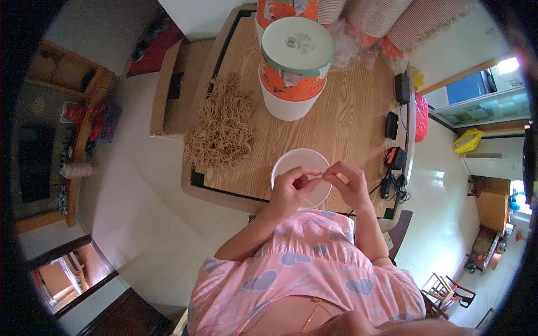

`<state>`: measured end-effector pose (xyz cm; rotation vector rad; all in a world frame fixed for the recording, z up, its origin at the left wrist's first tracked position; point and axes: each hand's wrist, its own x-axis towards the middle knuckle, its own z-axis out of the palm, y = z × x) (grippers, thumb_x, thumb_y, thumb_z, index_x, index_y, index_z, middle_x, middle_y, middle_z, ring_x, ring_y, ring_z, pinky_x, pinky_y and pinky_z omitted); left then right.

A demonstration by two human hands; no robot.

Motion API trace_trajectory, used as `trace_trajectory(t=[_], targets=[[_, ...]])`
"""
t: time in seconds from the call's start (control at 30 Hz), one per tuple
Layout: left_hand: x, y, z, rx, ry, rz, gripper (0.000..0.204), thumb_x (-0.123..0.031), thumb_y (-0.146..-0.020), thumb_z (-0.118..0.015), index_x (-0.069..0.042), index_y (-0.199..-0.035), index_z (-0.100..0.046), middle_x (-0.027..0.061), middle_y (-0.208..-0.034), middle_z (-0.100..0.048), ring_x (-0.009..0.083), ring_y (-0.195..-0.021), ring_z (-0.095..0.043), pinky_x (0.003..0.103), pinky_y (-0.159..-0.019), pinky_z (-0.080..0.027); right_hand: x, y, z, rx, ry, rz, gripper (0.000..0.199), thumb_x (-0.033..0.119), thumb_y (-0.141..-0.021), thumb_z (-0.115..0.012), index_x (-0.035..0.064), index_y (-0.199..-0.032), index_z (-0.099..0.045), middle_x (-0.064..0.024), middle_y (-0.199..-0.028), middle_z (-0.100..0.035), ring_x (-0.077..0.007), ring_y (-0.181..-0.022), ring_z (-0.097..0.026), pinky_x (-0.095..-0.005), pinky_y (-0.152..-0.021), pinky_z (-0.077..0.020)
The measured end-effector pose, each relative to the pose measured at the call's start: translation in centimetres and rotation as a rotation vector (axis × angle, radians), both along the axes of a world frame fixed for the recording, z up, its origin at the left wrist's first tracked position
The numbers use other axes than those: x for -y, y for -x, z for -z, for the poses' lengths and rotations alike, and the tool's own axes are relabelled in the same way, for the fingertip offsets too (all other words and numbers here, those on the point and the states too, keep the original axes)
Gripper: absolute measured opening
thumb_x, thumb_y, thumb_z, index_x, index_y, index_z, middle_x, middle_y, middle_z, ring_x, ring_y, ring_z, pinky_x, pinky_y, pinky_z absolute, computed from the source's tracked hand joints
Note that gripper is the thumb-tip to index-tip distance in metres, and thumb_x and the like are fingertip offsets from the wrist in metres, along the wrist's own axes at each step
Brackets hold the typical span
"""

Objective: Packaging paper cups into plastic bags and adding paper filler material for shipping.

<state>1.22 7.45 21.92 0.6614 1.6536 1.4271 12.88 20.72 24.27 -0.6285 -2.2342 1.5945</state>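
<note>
Both my hands meet over a white paper tub (287, 161) at the near edge of the wooden table, fingertips almost touching. My left hand (297, 185) is closed in a pinch, with the fingers bent inward. Opposite it, my right hand (348, 182) pinches too, thumb against forefinger. Whatever lies between the fingertips is too small to make out; a thin pale line shows just below the left fingers. Part of the tub's opening is hidden behind my hands. To the left on the table lies a tangled heap of tan twine (224, 126).
Beyond the tub stands an upside-down stack of orange-and-white tubs (294, 84). Plastic-wrapped cup stacks (381, 22) fill the far right corner. Along the right edge sit a black case (392, 125), an orange-and-black device (395, 158) and cables (399, 193). A cardboard box (163, 103) adjoins the table's left side.
</note>
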Motion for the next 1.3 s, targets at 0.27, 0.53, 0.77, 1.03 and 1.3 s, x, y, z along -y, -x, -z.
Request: trace_trajectory(t=[0.27,0.53,0.77,1.03,1.3], targets=[[-1.2,-0.7,2.4,-0.291,-0.087,-0.158,0.007,-0.008,-0.077,-0.070,-0.004,-0.081,-0.067,-0.0005,-0.071,-0.061,0.0059,-0.060,-0.053,0.022,-0.054,-0.043,0.1,1.1,4.6,0.214,-0.109,0.083,0.016,0.014,-0.084,-0.061,-0.0008,-0.079,-0.058,-0.0130,-0.073,-0.060,-0.0291,-0.070,-0.058,-0.0360,-0.063,-0.0453],[-1.4,1.1,9.4,-0.283,0.008,-0.219,0.007,-0.005,-0.075,-0.067,0.000,-0.081,-0.065,0.0088,-0.070,-0.062,0.0156,-0.060,-0.059,0.027,-0.057,-0.046,-2.6,3.1,8.5,0.241,-0.244,0.037,0.022,0.010,-0.078,-0.062,0.0043,-0.098,-0.055,-0.0130,-0.081,-0.054,-0.0297,-0.072,-0.056,-0.0377,-0.062,-0.0453],[-2.4,1.4,10.9,-0.292,0.032,-0.225,0.009,-0.007,-0.076,-0.066,0.001,-0.081,-0.064,0.0124,-0.073,-0.065,0.0201,-0.066,-0.063,0.030,-0.061,-0.049,-0.5,2.2,9.6,0.290,-0.087,0.071,0.030,0.004,-0.077,-0.059,0.0077,-0.106,-0.056,-0.0106,-0.076,-0.054,-0.0221,-0.064,-0.053,-0.0335,-0.059,-0.0446],[-2.8,0.7,12.4,-0.274,0.022,-0.235,0.010,-0.007,-0.076,-0.065,0.001,-0.083,-0.064,0.0144,-0.075,-0.065,0.0227,-0.067,-0.064,0.032,-0.062,-0.049,-0.3,2.2,10.1,0.247,-0.094,0.074,0.033,0.002,-0.076,-0.058,0.0083,-0.108,-0.056,-0.0094,-0.075,-0.052,-0.0201,-0.063,-0.052,-0.0317,-0.058,-0.0442],[-2.7,0.9,12.3,-0.310,0.105,-0.236,0.010,-0.008,-0.076,-0.066,0.001,-0.081,-0.064,0.0145,-0.074,-0.064,0.0243,-0.069,-0.064,0.032,-0.063,-0.049,-0.3,2.2,9.9,0.241,-0.049,0.065,0.034,0.000,-0.076,-0.057,0.0085,-0.109,-0.056,-0.0072,-0.075,-0.052,-0.0177,-0.062,-0.050,-0.0299,-0.057,-0.0434]])
